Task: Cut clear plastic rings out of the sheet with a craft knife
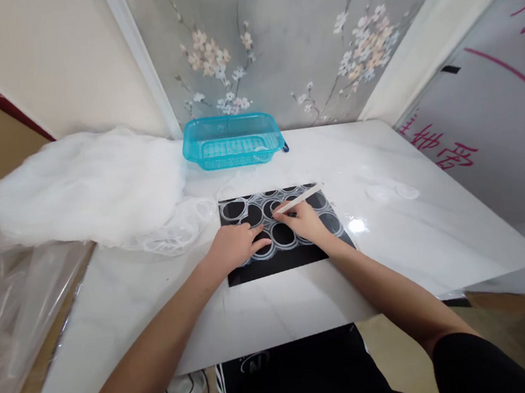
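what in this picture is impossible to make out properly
All in the head view:
Lower tip of the white stick: too small, crowded by the right hand.
Left part of the black sheet: partly covered by the left hand.
Pale item at the blue basket: too small, blurred.
White board: cut off by the picture's right edge.

White tool (300, 198) in right grip (305, 222)

White table (424, 246), black sheet (276, 263) under my left hand (235, 245), white heap (87, 187) farther left, blue basket (233, 160) ahead, rings (381, 192) well right.
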`<control>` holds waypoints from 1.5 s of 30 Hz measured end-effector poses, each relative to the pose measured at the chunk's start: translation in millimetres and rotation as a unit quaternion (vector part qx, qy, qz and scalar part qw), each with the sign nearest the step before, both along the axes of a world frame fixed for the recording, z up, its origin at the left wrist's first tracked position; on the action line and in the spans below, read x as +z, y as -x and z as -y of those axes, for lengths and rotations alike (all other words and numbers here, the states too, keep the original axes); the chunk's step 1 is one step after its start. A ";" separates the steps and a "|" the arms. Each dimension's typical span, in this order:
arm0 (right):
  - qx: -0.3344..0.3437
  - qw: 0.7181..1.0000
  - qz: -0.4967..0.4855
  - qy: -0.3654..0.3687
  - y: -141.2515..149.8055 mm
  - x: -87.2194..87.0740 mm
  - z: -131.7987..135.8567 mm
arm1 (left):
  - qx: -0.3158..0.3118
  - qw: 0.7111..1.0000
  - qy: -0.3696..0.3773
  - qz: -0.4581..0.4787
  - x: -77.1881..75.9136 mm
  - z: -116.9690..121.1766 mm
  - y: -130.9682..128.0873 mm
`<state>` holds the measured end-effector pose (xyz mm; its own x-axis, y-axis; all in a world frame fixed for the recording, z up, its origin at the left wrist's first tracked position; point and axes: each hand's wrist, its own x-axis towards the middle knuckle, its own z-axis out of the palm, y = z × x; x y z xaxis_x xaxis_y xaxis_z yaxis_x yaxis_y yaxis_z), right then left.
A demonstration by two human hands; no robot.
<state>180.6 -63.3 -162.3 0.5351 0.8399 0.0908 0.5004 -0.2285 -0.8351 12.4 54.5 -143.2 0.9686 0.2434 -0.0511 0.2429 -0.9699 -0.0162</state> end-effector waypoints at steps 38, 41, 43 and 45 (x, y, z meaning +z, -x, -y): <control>-0.073 0.951 -0.276 -0.118 -62.3 20.3 20.4 | 0.070 0.992 0.107 -0.004 22.7 -2.5 -37.3; -0.015 0.944 -0.324 -0.069 -58.3 16.0 19.8 | 0.060 0.992 0.114 -0.014 23.5 -7.0 -58.6; 0.004 0.947 -0.315 -0.065 -57.2 11.7 20.9 | 0.051 0.991 0.121 -0.030 24.3 -10.3 -70.2; 0.012 0.950 -0.301 -0.076 -57.7 7.5 23.7 | 0.040 0.990 0.129 -0.045 25.8 -12.7 -78.0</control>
<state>238.3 -87.0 -154.8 0.5092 0.8542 -0.1050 -0.0756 -0.0771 -0.9942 90.4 67.3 -117.4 0.9353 0.2867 -0.2074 0.3280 -0.9225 0.2036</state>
